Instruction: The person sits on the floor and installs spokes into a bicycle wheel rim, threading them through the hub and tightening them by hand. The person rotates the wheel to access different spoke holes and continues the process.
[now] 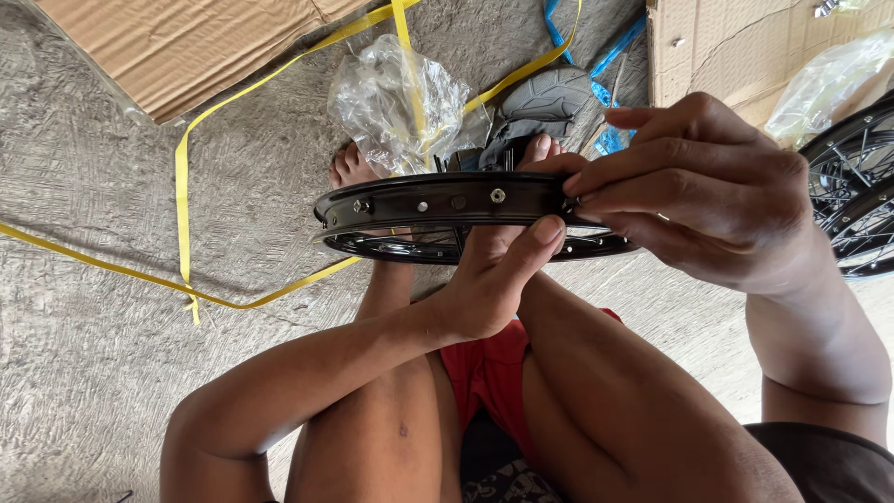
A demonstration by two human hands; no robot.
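A black metal wheel rim (438,200) with silver spoke nipples is held edge-on above my legs. My left hand (489,284) grips it from below, thumb pressed on the outer band. My right hand (708,191) is closed on the rim's right end, fingertips pinching at a small spoke nipple (570,200) there. Thin spokes show beneath the rim. What the right fingertips pinch is mostly hidden.
Crumpled clear plastic (400,102) and yellow strapping (182,186) lie on the concrete floor. Flattened cardboard (177,47) is at top left, a cardboard box (745,47) at top right. Another spoked wheel (857,186) stands at the right edge. A grey shoe (549,98) lies beyond my foot.
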